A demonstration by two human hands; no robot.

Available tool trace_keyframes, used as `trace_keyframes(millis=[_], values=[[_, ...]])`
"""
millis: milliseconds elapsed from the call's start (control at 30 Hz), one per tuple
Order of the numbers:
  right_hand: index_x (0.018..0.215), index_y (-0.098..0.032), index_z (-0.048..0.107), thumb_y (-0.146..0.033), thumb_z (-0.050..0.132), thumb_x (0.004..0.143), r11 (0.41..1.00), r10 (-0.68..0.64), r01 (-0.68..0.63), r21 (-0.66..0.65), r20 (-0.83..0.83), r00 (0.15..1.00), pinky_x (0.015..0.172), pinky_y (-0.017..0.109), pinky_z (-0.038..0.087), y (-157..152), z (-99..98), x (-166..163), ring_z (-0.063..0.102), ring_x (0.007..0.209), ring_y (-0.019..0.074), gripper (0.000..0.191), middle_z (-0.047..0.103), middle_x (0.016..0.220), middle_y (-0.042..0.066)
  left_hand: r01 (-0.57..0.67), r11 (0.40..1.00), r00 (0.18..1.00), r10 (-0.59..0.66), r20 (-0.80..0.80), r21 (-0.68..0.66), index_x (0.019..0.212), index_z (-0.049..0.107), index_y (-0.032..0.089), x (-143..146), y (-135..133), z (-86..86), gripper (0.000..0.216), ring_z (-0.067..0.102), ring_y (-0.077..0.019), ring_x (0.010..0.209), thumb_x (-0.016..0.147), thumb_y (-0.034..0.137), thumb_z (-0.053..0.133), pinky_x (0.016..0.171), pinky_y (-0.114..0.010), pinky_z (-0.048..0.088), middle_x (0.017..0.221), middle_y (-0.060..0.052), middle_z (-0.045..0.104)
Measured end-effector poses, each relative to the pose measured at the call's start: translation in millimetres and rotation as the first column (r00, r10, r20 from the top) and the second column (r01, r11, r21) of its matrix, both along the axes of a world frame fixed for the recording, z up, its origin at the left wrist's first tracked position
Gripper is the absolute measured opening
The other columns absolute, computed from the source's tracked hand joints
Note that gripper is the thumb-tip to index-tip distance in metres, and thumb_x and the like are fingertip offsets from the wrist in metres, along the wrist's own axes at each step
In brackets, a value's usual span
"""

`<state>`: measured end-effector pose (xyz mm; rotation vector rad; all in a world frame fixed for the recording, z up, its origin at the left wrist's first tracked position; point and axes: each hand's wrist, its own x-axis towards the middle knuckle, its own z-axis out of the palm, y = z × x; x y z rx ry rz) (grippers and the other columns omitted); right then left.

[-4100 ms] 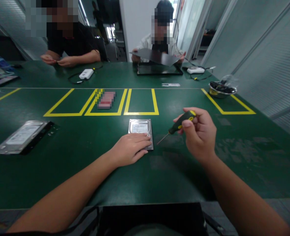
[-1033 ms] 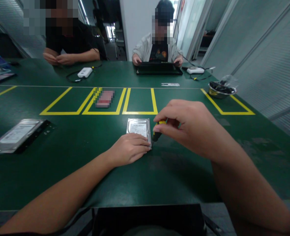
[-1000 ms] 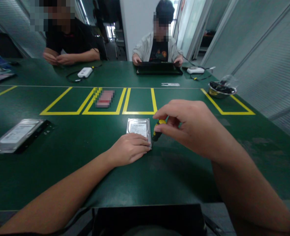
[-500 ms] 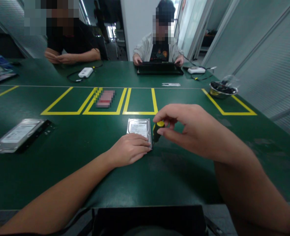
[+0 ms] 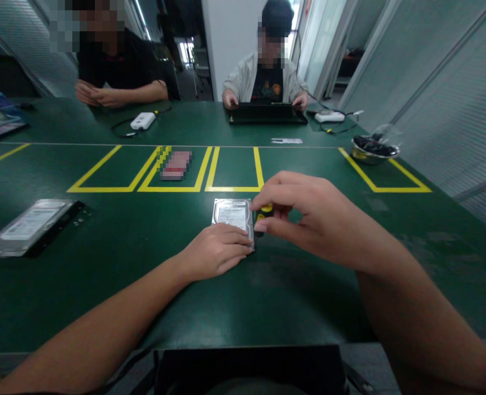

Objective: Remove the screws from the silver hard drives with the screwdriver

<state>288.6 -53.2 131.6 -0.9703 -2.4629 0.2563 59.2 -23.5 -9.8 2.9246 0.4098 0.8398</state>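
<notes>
A silver hard drive [image 5: 232,214] lies flat on the green table [image 5: 309,307] in front of me. My left hand [image 5: 216,249] rests palm down on its near end, fingers flat and together, pressing it in place. My right hand [image 5: 309,214] pinches the black-and-yellow handle of a small screwdriver [image 5: 261,216] between thumb and fingers. The tool stands nearly upright at the drive's right near corner. Its tip is hidden behind my left fingers.
A second hard drive [image 5: 27,226] on a black bracket lies at the left. Yellow tape boxes [image 5: 235,189] mark the table beyond, one holding a reddish card [image 5: 176,165]. A metal bowl [image 5: 373,149] sits far right. Two people sit opposite, one at a black tray [image 5: 267,114].
Four seconds ago my right hand held the screwdriver away from the drive, tip slanted. It has since come over the drive's right near corner, and my fingers have shifted on the handle.
</notes>
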Motion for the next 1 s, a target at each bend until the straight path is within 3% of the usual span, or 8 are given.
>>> trace_keyframes(millis=[100,300,567,800,1000], values=[[0.094,-0.017,0.071,-0.020,0.059,0.089,0.999,-0.037,0.037,0.014,0.018,0.999,0.074,0.026,0.041,0.4,0.9,-1.7,0.057,0.084,0.0143,0.013,0.066,0.090,0.004,0.010,1.000,1.000,-0.010,0.003,-0.003,0.111,0.070,0.020,0.0,0.1,-1.1,0.022,0.065,-0.0206,0.110,0.092,0.020,0.059,0.099,-0.039,0.053,0.112,-0.004,0.073],[0.102,-0.019,0.067,-0.023,0.061,0.088,0.997,-0.070,0.070,-0.017,-0.009,0.998,0.071,0.026,0.040,-1.1,1.1,2.4,0.058,0.077,0.0127,0.016,0.068,0.090,0.001,0.014,1.000,1.000,-0.014,0.006,0.000,0.111,0.070,0.019,-0.2,0.4,-1.3,0.022,0.065,-0.0215,0.111,0.092,0.020,0.059,0.097,-0.040,0.053,0.112,-0.004,0.073],[0.093,-0.018,0.071,-0.015,0.060,0.086,0.998,-0.050,0.050,0.041,0.023,0.998,0.075,0.028,0.043,-0.1,2.2,2.4,0.059,0.086,0.0162,0.013,0.067,0.092,0.004,0.011,1.000,1.000,-0.011,0.009,0.017,0.112,0.069,0.019,-0.4,-0.1,-0.7,0.023,0.065,-0.0208,0.110,0.092,0.020,0.060,0.097,-0.038,0.053,0.112,-0.004,0.074],[0.106,-0.019,0.068,-0.013,0.058,0.086,0.998,0.058,-0.058,0.003,0.001,0.998,0.081,0.028,0.046,-3.4,3.8,4.4,0.062,0.088,0.0147,0.023,0.070,0.101,0.003,0.018,1.000,1.000,-0.019,0.017,0.024,0.109,0.070,0.019,1.1,-0.2,2.8,0.021,0.066,-0.0212,0.106,0.092,0.019,0.058,0.094,-0.038,0.054,0.110,-0.005,0.074],[0.101,-0.018,0.071,-0.016,0.058,0.088,0.999,0.023,-0.023,0.044,-0.012,1.000,0.079,0.028,0.047,-1.5,3.6,1.2,0.062,0.089,0.0156,0.018,0.071,0.098,0.005,0.012,1.000,1.000,-0.012,0.012,0.019,0.110,0.071,0.019,0.9,0.0,2.2,0.021,0.066,-0.0204,0.107,0.092,0.019,0.059,0.096,-0.038,0.054,0.109,-0.005,0.074]])
